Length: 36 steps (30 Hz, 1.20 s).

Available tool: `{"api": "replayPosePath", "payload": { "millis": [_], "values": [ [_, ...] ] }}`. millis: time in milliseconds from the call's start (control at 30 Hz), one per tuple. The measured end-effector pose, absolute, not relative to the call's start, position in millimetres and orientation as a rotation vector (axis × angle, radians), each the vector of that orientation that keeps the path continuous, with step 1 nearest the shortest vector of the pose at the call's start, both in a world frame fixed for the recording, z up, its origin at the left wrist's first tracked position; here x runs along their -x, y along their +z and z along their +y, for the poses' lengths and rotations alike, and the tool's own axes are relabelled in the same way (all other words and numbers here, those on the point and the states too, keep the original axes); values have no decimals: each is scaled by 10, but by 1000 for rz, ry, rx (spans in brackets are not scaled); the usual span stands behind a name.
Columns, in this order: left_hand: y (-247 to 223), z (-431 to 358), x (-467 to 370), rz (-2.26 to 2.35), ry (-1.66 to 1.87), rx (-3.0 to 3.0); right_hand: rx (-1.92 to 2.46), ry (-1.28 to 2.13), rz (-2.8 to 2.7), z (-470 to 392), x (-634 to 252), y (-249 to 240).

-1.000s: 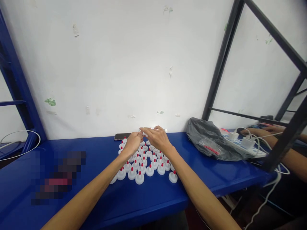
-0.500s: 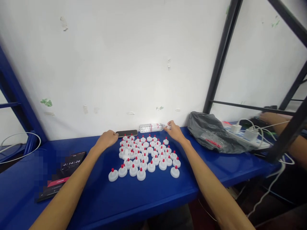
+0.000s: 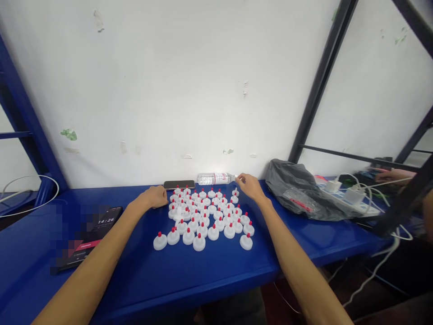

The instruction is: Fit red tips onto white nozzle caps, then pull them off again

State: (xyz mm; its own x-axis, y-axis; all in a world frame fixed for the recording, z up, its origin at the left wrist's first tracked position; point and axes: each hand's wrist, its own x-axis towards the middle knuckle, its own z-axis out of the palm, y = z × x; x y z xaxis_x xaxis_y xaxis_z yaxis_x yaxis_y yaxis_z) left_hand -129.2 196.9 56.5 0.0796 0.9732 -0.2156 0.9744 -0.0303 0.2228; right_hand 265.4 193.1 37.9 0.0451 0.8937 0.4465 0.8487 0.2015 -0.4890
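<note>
Many white round screw caps with red tips [image 3: 199,243] stand in a loose cluster on the blue table [image 3: 189,280]. My left hand [image 3: 156,197] rests at the cluster's left edge, fingers curled under; whatever they may hold is hidden. At the back right, my right hand [image 3: 249,186] has its thumb and fingers drawn together in a pinch. Its fingertips are beside the neck of a clear plastic bottle [image 3: 214,178] lying on its side, and a bit of white shows there. Just below those fingertips stands another cap [image 3: 235,192].
A dark phone [image 3: 179,184] lies flat by the wall. Another phone [image 3: 105,221], showing a timer, lies left of my forearm. To the right are a black plastic bag [image 3: 294,180], a power strip with chargers [image 3: 353,195] and white cables. Another person's hand [image 3: 395,175] appears far right.
A white cap that was in my right fingers now appears to stand at the back right of the cluster. My left hand has moved slightly toward the caps. The camera view has shifted a little.
</note>
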Motion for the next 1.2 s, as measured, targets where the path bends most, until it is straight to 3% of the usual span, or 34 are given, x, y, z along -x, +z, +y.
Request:
{"api": "replayPosePath", "payload": {
  "millis": [267, 367, 600, 800, 1200],
  "values": [
    [612, 1897, 1277, 1993, 113, -2093, 1522, 680, -2002, 1691, -2698, 545],
    [650, 1856, 1266, 2070, 192, -2136, 1486, 763, -2010, 1704, -2726, 492],
    [750, 1724, 1099, 2185, 542, -2364, 1294, 482, -1831, 1826, -2563, 496],
    [810, 1444, 721, 1859, 801, -2719, 1113, 219, -1879, 1770, -2098, 438],
    [699, 1242, 422, 1372, 750, -3021, 867, 0, -2109, 1441, -1671, 558]
  ]
}}
